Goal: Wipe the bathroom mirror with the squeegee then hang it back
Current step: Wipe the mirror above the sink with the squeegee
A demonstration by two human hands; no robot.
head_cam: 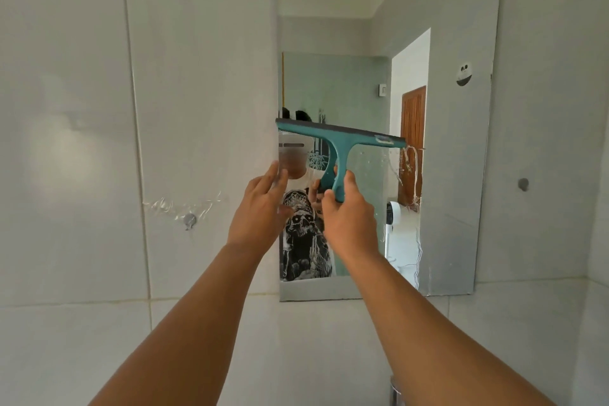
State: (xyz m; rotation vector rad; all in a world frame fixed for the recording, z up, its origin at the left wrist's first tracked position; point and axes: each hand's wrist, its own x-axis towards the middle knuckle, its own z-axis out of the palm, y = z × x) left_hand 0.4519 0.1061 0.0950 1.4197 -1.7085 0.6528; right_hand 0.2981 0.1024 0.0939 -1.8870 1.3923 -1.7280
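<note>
Both forearms ran up from the bottom edge, elbows cut off. My right hand [349, 217] was closed round the handle of the squeegee [339, 145]; the palm hid the handle's end. Left hand [260, 208] open, fingers spread at the left edge of the mirror [461, 142]; I couldn't tell if they touched it. Blade lay tilted against the glass at mid-height. Hook [190, 220] on the tiles [66, 109] to the left, smeared around. Reflection partly blocked.

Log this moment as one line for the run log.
stage: wiping | right hand: grips teal squeegee handle | blade: across mirror mid-left | left hand: open, at mirror's left edge | wall hook: bare
</note>
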